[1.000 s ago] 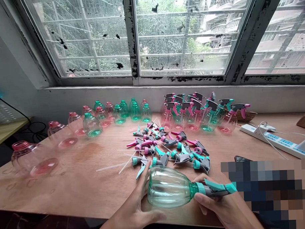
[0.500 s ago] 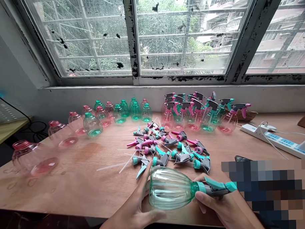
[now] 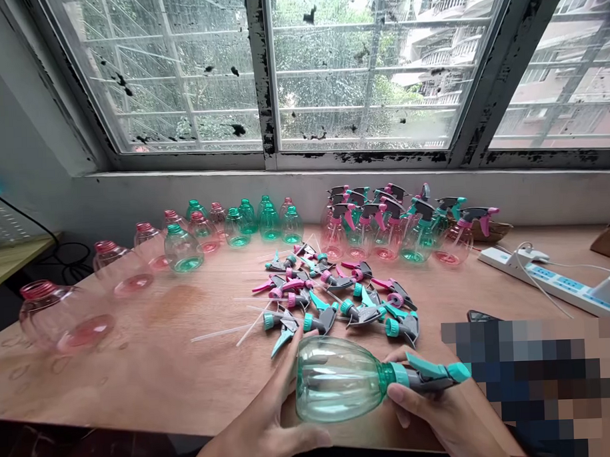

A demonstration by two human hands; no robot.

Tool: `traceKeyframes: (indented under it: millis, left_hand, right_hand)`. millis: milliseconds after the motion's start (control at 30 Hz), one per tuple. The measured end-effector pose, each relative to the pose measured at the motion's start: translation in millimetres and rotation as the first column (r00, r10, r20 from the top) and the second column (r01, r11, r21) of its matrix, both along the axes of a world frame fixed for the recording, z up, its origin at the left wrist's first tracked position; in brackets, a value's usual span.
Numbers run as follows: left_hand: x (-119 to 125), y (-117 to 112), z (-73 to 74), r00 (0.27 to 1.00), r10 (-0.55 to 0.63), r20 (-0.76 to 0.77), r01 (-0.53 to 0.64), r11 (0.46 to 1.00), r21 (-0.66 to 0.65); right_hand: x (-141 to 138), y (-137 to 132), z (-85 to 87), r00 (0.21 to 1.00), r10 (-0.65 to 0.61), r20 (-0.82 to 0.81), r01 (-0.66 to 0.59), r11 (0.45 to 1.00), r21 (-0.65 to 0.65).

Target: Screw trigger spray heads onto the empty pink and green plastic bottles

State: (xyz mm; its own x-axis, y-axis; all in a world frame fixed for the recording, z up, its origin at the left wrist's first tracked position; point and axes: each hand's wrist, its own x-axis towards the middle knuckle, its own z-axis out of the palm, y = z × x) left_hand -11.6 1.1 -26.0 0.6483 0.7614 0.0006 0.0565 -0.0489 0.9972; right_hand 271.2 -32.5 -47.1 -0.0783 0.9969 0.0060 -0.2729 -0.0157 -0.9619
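A clear green spray bottle point(image 3: 337, 379) lies sideways in front of me, its neck pointing right. Around its base is my left hand point(image 3: 264, 416), thumb below and fingers above. My right hand point(image 3: 431, 411) pinches the turquoise collar point(image 3: 399, 373) where the grey and turquoise trigger head point(image 3: 433, 371) meets the neck. Just beyond the bottle lies a pile of loose trigger heads point(image 3: 360, 312) in pink, turquoise and grey, with thin clear tubes.
Several open pink and green bottles point(image 3: 183, 249) stand along the left and back of the wooden table point(image 3: 154, 374). Bottles with trigger heads point(image 3: 385, 236) stand grouped by the wall. To the right are a white power strip point(image 3: 552, 283) and a phone point(image 3: 481, 316), beside a blurred-out patch.
The bottle and both hands sit almost where they were, with only a slight shift of the whole view. The grip looks the same.
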Motion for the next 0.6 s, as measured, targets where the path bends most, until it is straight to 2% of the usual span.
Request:
traceKeyframes:
  millis: [67,167,233,333,467,600]
  left_hand:
    - [-0.8,0.6,-0.3,1.000,-0.003,0.001,0.003,0.999,-0.036]
    - [1.3,-0.9,1.3,1.000,0.023,-0.019,-0.023,1.000,-0.006]
    - [4.8,-2.1,3.1,0.999,0.047,0.011,-0.047,0.999,0.011]
    - [9.5,-1.5,6.4,0.996,0.063,0.058,-0.061,0.998,-0.033]
    - [9.5,3.5,12.7,0.993,0.035,0.111,-0.021,0.993,-0.118]
    - [5.4,6.5,18.8,0.990,-0.013,0.138,0.032,0.990,-0.135]
  right_hand:
    - [0.2,0.2,-0.7,1.000,0.000,0.003,0.000,1.000,-0.007]
    - [0.8,0.2,-1.0,1.000,-0.019,0.008,0.019,1.000,-0.011]
    - [1.1,0.0,-0.7,0.999,-0.030,0.013,0.031,0.999,-0.015]
    - [1.2,0.0,0.2,0.999,-0.028,0.026,0.029,0.999,-0.016]
    - [0.5,0.6,2.1,1.000,0.010,0.007,-0.009,1.000,-0.012]
    - [0.4,1.0,3.2,1.000,0.011,0.007,-0.011,1.000,-0.002]
